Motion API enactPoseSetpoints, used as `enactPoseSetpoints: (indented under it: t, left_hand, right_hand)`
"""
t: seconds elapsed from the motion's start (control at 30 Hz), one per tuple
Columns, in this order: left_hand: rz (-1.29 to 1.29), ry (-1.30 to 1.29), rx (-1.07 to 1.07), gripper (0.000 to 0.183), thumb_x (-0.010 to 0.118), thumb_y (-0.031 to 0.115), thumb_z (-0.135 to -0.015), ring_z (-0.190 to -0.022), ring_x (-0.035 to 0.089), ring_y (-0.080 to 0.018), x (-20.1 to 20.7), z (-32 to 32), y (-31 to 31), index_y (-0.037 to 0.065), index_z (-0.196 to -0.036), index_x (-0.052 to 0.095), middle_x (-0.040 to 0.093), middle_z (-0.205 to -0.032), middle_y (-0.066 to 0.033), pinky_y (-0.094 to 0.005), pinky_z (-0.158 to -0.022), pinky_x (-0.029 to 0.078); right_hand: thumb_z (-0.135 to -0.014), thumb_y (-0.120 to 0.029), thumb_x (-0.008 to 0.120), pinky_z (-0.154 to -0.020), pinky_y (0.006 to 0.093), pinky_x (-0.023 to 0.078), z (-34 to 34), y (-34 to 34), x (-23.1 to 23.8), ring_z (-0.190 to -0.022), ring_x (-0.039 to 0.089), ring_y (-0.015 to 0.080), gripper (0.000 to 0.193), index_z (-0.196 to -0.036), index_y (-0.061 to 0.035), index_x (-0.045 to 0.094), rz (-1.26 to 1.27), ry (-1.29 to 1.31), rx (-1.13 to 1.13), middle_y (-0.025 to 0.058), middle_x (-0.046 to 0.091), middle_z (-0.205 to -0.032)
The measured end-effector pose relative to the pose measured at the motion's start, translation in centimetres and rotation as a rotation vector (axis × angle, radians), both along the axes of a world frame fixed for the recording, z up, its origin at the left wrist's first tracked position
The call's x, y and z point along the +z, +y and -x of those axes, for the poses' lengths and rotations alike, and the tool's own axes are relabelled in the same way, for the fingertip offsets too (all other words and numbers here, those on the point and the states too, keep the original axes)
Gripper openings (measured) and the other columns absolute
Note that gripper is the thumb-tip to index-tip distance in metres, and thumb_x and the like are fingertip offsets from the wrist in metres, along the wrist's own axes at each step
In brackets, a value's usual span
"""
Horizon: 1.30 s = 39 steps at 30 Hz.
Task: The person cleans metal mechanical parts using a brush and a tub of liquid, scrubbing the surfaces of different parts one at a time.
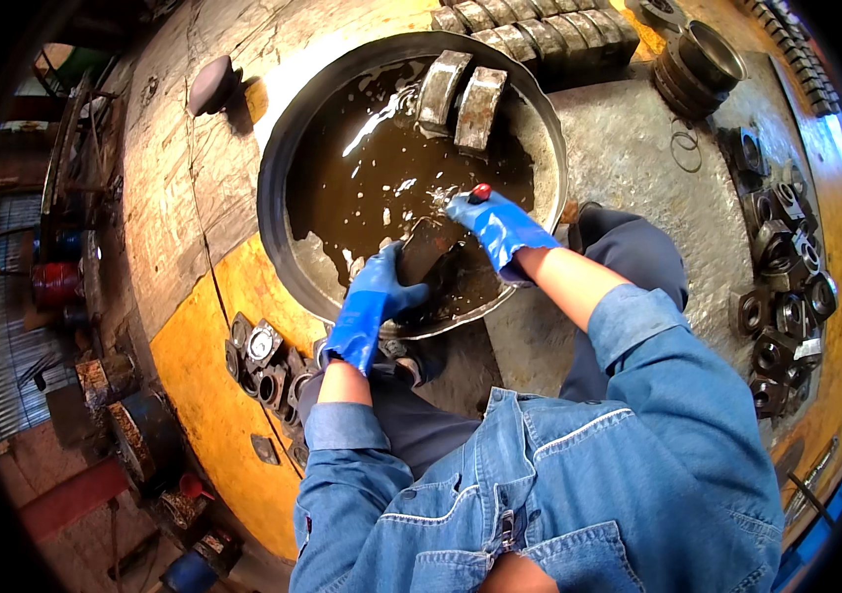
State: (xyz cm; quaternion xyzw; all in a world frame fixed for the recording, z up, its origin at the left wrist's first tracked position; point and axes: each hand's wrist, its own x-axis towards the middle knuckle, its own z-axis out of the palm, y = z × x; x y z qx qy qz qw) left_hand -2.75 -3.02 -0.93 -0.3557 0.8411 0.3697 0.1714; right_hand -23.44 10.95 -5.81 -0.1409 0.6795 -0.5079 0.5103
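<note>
the block [426,247] is inside the pan [276,188], toward its near rim, tilted in the gloved left hand [374,287]; whether its underside touches the dark liquid [342,188] cannot be told. left fingers: grasping the block at its left end, thumb on the near side. right hand [490,222], also gloved: fingers closed about a red handle [480,192] just beyond the block; the working end is not clearly shown. two curved pieces [480,111] rest inside the far rim, right of centre, and a row of similar pieces [564,44] lies outside that rim. handling, as judged: the block appears to be metal, so probably heavy, stiff and not fragile; its wet, dark surface is likely slippery. recommended hold: full palm under the left end, thumb over the upper edge, clear of the face nearest the handle, since a fingertip pinch could slip.
</note>
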Motion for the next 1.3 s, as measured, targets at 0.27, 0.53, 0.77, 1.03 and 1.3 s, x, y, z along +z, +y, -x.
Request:
enactPoseSetpoints:
  t: [0.27,0.53,0.77,1.03,1.3]
  left_hand:
    - [0.212,-0.287,0.058,0.076,0.085,0.042,-0.072,-0.128,0.062,-0.0416,0.7,5.2,2.2,0.002,-0.132,0.060,0.066,-0.132,-0.0278,-0.0459,-0.106,0.052]
    - [0.120,-0.143,0.108,0.095,0.089,0.040,-0.068,-0.127,0.064,-0.0375,0.5,4.9,1.0,0.006,-0.149,0.052,0.065,-0.136,-0.0236,-0.0436,-0.107,0.053]
    - [0.139,0.130,0.250,0.080,0.094,0.039,-0.067,-0.112,0.071,-0.0340,1.5,2.3,1.1,-0.001,-0.129,0.063,0.073,-0.120,-0.0212,-0.0419,-0.098,0.056]
    - [0.281,0.116,0.318,0.077,0.096,0.034,-0.070,-0.109,0.071,-0.0283,-1.1,-2.6,1.7,-0.002,-0.128,0.060,0.073,-0.121,-0.0191,-0.0412,-0.096,0.057]
    - [-0.079,0.377,0.489,0.070,0.096,0.025,-0.070,-0.108,0.071,-0.0240,-4.9,-3.9,-0.4,0.000,-0.126,0.063,0.074,-0.119,-0.0151,-0.0389,-0.096,0.057]
  right_hand:
    - [-0.104,-0.039,0.063,-0.101,0.0330,0.047,-2.6,-0.5,1.5,-0.110,0.064,0.0174,0.043,-0.128,-0.0044,0.069,-0.084,-0.097,0.037,0.0120,0.073,-0.119]
    - [-0.104,-0.036,0.065,-0.099,0.0296,0.049,-2.7,-2.2,4.8,-0.108,0.066,0.0162,0.039,-0.128,-0.0056,0.070,-0.043,-0.099,-0.104,0.0077,0.074,-0.120]
    - [-0.099,-0.026,0.066,-0.100,0.0312,0.051,-3.8,-3.2,6.4,-0.108,0.066,0.0162,0.042,-0.133,-0.0011,0.065,0.167,0.054,-0.156,0.0102,0.072,-0.113]
    - [-0.097,-0.047,0.067,-0.090,0.0343,0.051,0.8,-0.8,9.0,-0.100,0.066,0.0212,0.051,-0.121,-0.0016,0.071,-0.047,0.101,0.052,0.0102,0.074,-0.108]
    - [-0.095,-0.035,0.067,-0.079,0.0377,0.051,2.6,1.0,0.4,-0.079,0.064,0.0216,0.041,-0.101,0.0047,0.074,0.058,0.192,0.176,0.0146,0.073,-0.088]
